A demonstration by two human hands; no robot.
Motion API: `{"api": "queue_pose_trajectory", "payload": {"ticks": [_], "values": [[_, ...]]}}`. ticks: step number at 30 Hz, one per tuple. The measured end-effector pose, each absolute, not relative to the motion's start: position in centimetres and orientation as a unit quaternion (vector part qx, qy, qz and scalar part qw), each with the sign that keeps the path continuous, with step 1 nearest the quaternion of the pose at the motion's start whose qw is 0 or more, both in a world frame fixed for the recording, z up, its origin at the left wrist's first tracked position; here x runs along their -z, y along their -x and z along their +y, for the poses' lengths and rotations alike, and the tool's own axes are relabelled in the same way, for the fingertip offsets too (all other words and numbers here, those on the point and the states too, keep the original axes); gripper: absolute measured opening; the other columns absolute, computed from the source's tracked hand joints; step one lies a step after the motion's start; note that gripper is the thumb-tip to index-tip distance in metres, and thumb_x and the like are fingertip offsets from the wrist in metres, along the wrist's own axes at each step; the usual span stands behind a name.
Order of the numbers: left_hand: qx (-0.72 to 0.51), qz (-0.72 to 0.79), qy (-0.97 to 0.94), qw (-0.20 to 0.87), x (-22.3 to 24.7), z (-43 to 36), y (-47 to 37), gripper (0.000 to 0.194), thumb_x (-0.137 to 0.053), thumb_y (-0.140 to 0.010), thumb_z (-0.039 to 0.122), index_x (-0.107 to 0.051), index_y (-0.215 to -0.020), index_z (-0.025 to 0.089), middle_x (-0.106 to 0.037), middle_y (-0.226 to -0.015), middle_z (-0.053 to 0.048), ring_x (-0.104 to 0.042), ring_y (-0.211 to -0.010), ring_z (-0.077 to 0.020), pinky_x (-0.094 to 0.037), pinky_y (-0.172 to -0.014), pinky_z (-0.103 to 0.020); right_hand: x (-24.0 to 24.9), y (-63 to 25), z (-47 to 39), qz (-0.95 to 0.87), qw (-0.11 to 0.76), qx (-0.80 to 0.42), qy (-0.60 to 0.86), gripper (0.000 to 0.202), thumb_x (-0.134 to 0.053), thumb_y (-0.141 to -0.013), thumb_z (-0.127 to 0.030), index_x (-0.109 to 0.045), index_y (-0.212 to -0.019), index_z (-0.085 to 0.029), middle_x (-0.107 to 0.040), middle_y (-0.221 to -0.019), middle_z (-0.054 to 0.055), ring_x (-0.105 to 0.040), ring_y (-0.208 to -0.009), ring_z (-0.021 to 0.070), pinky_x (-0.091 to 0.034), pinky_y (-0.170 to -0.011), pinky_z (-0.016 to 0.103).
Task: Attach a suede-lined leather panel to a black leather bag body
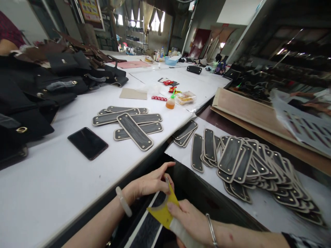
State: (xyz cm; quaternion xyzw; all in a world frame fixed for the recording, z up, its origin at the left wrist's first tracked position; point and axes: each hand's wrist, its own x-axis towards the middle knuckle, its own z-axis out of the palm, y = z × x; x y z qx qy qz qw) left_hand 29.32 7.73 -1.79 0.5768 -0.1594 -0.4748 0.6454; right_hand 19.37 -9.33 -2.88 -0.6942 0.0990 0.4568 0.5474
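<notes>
My right hand (190,220) is closed around a yellow piece of tape or sheet (162,213) with a whitish part trailing below it. My left hand (152,181) reaches over its upper end, index finger extended and the other fingers curled at the yellow piece's edge. Beneath both hands lies a dark strip with pale edging (146,230), low in the gap between the tables. Dark oblong pieces with beige edges and metal studs (134,131) are scattered on the white table. More such pieces form a large pile (248,162) on the right.
A black phone (87,143) lies on the white table (38,193). Black bags (62,82) are heaped at the left. Farther back are a small bottle with a green tip (170,102) and a clear food box (186,97). Brown boards (258,120) lie at the right.
</notes>
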Motion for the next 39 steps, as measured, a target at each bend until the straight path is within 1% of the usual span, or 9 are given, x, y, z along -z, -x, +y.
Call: {"api": "queue_pose_trajectory", "payload": {"ticks": [9, 13, 16, 19, 22, 24, 26, 29, 39], "values": [[0.385, -0.147, -0.699, 0.585, 0.2, 7.3, -27.6, 0.091, -0.069, -0.081, 0.048, -0.021, -0.148, 0.011, -0.068, -0.091, -0.007, -0.059, -0.089, -0.0223, -0.042, -0.083, -0.036, 3.9, -17.1, -6.8, 0.105, 0.594, -0.373, 0.705, 0.085, -0.032, -0.066, -0.096, -0.055, -0.064, -0.014, -0.049, -0.046, 0.005, -0.05, -0.038, 0.014, -0.03, -0.035, 0.02], [0.346, -0.11, -0.714, 0.599, 0.2, 8.8, -26.0, 0.075, -0.046, -0.093, 0.058, -0.021, -0.148, 0.013, -0.068, -0.11, -0.011, -0.06, -0.095, -0.0216, -0.042, -0.088, -0.037, 3.8, -16.0, -7.8, 0.06, 0.642, -0.397, 0.654, 0.087, -0.042, -0.058, -0.098, -0.057, -0.063, -0.012, -0.055, -0.057, 0.006, -0.054, -0.05, 0.013, -0.039, -0.047, 0.02], [0.348, -0.069, -0.69, 0.631, 0.4, 10.2, -24.4, 0.062, -0.029, -0.098, 0.058, -0.033, -0.145, 0.017, -0.062, -0.127, -0.011, -0.06, -0.104, -0.023, -0.043, -0.093, -0.039, 3.6, -15.0, -9.8, 0.009, 0.671, -0.387, 0.632, 0.08, -0.05, -0.067, -0.09, -0.061, -0.068, -0.011, -0.057, -0.061, 0.005, -0.053, -0.057, 0.0113, -0.039, -0.054, 0.019], [0.337, -0.074, -0.69, 0.636, 0.7, 11.1, -23.2, 0.051, -0.034, -0.1, 0.052, -0.053, -0.134, 0.018, -0.057, -0.135, -0.007, -0.051, -0.124, -0.0238, -0.031, -0.11, -0.039, 3.5, -15.1, -11.4, 0.079, 0.678, -0.297, 0.668, 0.073, -0.046, -0.078, -0.083, -0.057, -0.066, -0.012, -0.047, -0.05, 0.0, -0.044, -0.047, 0.0095, -0.034, -0.05, 0.021], [0.329, -0.104, -0.714, 0.609, 1.0, 11.3, -22.8, 0.046, -0.036, -0.101, 0.047, -0.058, -0.131, 0.021, -0.058, -0.135, -0.004, -0.049, -0.126, -0.0228, -0.026, -0.114, -0.037, 3.6, -16.6, -11.4, 0.13, 0.688, -0.193, 0.687, 0.071, -0.048, -0.079, -0.081, -0.063, -0.084, -0.012, -0.044, -0.053, -0.003, -0.044, -0.05, 0.0116, -0.037, -0.05, 0.023], [0.329, -0.114, -0.709, 0.614, 1.1, 11.3, -22.8, 0.045, -0.035, -0.101, 0.047, -0.057, -0.132, 0.022, -0.058, -0.135, -0.003, -0.049, -0.126, -0.0226, -0.027, -0.114, -0.036, 3.9, -17.7, -10.7, 0.123, 0.687, -0.174, 0.695, 0.073, -0.051, -0.079, -0.08, -0.064, -0.1, -0.011, -0.051, -0.061, -0.001, -0.049, -0.055, 0.0145, -0.044, -0.056, 0.026], [0.325, -0.123, -0.704, 0.62, 1.2, 11.4, -22.8, 0.046, -0.035, -0.101, 0.049, -0.057, -0.132, 0.023, -0.058, -0.135, -0.003, -0.049, -0.127, -0.0231, -0.026, -0.115, -0.036, 4.4, -18.4, -10.0, 0.096, 0.687, -0.173, 0.699, 0.069, -0.051, -0.084, -0.073, -0.062, -0.114, -0.012, -0.063, -0.08, 0.006, -0.06, -0.075, 0.0197, -0.05, -0.078, 0.032], [0.326, -0.138, -0.709, 0.609, 1.1, 11.5, -22.9, 0.052, -0.035, -0.1, 0.053, -0.057, -0.133, 0.02, -0.056, -0.137, -0.006, -0.048, -0.129, -0.0255, -0.025, -0.116, -0.039, 5.3, -18.5, -9.4, 0.068, 0.681, -0.173, 0.708, 0.063, -0.046, -0.092, -0.064, -0.057, -0.126, -0.013, -0.062, -0.121, 0.013, -0.053, -0.118, 0.0268, -0.034, -0.109, 0.038], [0.362, -0.118, -0.719, 0.581, 0.4, 11.5, -22.9, 0.049, -0.029, -0.102, 0.048, -0.057, -0.132, 0.023, -0.057, -0.135, -0.004, -0.049, -0.126, -0.0213, -0.028, -0.114, -0.033, 7.8, -17.6, -9.6, 0.074, 0.609, -0.166, 0.772, 0.065, -0.04, -0.093, -0.066, -0.056, -0.129, -0.014, -0.056, -0.134, 0.013, -0.044, -0.132, 0.0259, -0.036, -0.109, 0.029]]}}
